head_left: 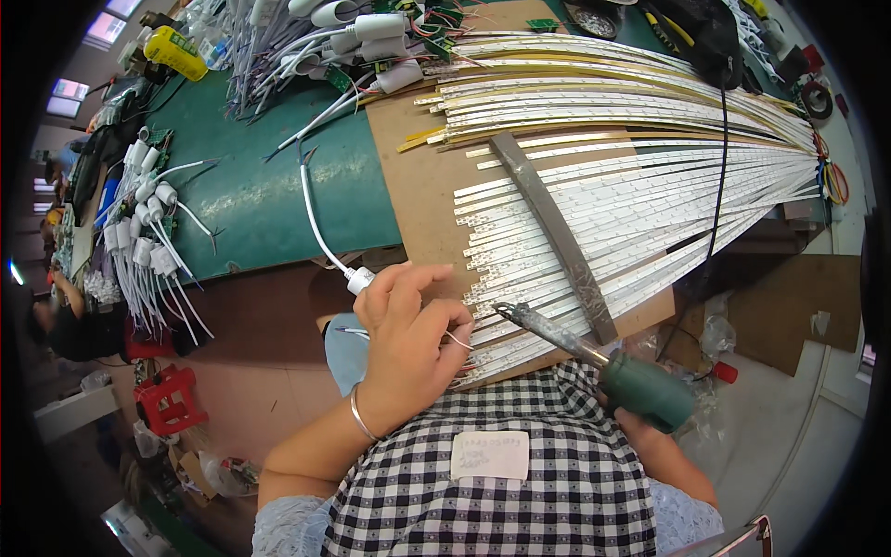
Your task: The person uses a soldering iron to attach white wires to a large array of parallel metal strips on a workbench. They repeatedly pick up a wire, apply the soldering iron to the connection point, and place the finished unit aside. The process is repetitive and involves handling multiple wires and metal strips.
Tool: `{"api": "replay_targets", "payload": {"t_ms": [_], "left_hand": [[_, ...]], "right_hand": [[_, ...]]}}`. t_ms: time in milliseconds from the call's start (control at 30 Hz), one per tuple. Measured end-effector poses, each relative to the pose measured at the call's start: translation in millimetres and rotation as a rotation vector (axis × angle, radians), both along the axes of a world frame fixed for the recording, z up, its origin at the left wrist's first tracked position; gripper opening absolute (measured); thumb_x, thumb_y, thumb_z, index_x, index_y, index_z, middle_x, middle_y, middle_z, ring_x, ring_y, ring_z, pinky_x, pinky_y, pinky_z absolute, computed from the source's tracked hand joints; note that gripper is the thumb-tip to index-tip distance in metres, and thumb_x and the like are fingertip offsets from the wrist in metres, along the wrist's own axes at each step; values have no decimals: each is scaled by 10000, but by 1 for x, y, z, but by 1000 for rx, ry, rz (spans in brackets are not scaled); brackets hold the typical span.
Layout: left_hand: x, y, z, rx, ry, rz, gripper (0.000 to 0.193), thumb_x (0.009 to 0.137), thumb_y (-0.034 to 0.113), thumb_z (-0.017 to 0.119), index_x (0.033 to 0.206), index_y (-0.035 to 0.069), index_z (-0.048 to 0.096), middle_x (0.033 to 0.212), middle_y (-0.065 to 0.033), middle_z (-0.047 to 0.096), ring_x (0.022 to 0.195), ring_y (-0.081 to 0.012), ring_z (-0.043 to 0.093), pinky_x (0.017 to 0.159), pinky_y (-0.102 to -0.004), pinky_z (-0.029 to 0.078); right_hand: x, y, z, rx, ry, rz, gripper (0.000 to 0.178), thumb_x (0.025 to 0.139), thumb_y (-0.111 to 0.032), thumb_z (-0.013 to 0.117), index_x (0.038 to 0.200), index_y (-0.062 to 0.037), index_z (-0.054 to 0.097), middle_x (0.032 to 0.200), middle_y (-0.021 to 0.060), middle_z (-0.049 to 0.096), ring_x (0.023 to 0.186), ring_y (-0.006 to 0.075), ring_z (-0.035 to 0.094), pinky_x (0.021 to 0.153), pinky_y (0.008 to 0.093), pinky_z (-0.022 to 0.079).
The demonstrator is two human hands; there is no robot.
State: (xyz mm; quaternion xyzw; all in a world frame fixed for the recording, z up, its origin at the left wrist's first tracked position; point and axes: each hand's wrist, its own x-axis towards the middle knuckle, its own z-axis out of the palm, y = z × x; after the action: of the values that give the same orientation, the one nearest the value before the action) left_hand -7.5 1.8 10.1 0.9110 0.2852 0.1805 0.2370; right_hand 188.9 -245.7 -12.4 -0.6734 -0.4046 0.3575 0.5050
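My left hand [408, 339], a metal bangle on its wrist, is closed with thumb and index finger pinching a thin white wire [458, 342] at the near ends of the LED strips [566, 223]. A white end cap [358, 280] with a white cable [316, 218] sits against the same hand's fingers, the cable running away over the green table. In my right hand [637, 429], mostly hidden behind the handle, is a soldering iron [650, 390] with a green grip. Its dark tip hovers over or touches the strip ends; I cannot tell which.
A grey metal bar [552, 232] lies across the strips on a brown board [408, 176]. Cabled white caps with circuit boards [371, 46] are heaped at the back. More caps [144, 223] hang over the table's left side, near a yellow bottle [174, 53]. A black cord [723, 167] crosses the strips.
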Motion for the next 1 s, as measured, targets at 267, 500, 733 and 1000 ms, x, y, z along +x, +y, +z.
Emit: {"api": "replay_targets", "payload": {"t_ms": [267, 500, 733, 1000], "left_hand": [[3, -3, -2, -56, 45, 65, 121, 716, 107, 720, 811, 100, 644, 1356, -114, 497, 1282, -392, 351, 1053, -487, 227], [3, -2, -8, -58, 53, 59, 119, 694, 103, 711, 788, 101, 638, 1351, -102, 500, 1270, -392, 363, 1051, -489, 226], [4, -1, -11, -51, 49, 69, 130, 673, 100, 719, 768, 103, 629, 1345, -92, 505, 1259, -388, 372, 1052, -485, 224], [5, 0, -12, -57, 38, 72, 133, 665, 97, 719, 757, 107, 624, 1341, -85, 508, 1256, -381, 373, 1047, -478, 221]], "right_hand": [[6, 2, -1, 71, -161, 83, 218, 795, -97, 696, 987, 4, 670, 982, 145, 679, 871, 281, 665, 777, 369, 522], [-1, 6, 6, 38, -1, -9, 220, 803, -93, 696, 998, 6, 669, 1003, 157, 678, 891, 289, 665, 799, 375, 522], [4, 17, 12, 61, -248, 103, 232, 830, -140, 684, 1022, -10, 662, 983, 123, 676, 881, 272, 664, 785, 364, 522], [3, 22, 6, 58, -272, 181, 255, 859, -148, 673, 1057, 10, 641, 981, 108, 681, 861, 229, 671, 765, 312, 529]]}}
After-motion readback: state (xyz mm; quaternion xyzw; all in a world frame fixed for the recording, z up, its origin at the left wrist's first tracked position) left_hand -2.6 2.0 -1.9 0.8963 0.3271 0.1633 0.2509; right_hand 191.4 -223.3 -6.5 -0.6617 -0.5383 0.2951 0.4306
